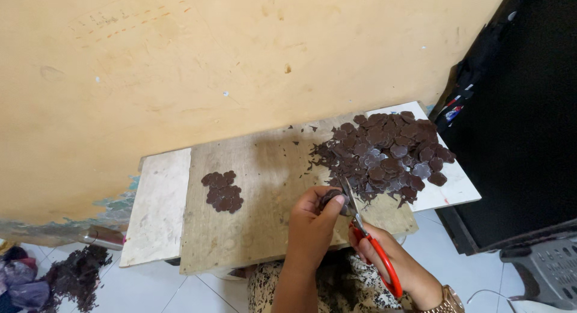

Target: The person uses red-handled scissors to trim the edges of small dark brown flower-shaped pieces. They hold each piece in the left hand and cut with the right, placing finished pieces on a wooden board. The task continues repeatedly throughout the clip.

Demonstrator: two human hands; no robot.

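Head view, trimming step in hand. Our left hand [312, 220] pinches a dark brown round piece [332, 197] over the plywood board [264, 217]. Our right hand [384, 247] is closed around red-handled scissors [368, 232], their blades meeting the piece's edge. A large heap of brown pieces [384, 154] lies just right; a small pile [222, 191] sits well left. By our judgement, the cut now calls for turning the piece steadily against the blades.

You held scissors [368, 235] with shiny red plastic handles and grey metal blades. The dark brown pieces [384, 151] looked smooth and dull. The board [258, 187] was rough, bare wood. The floor tiles [457, 247] looked glossy white.
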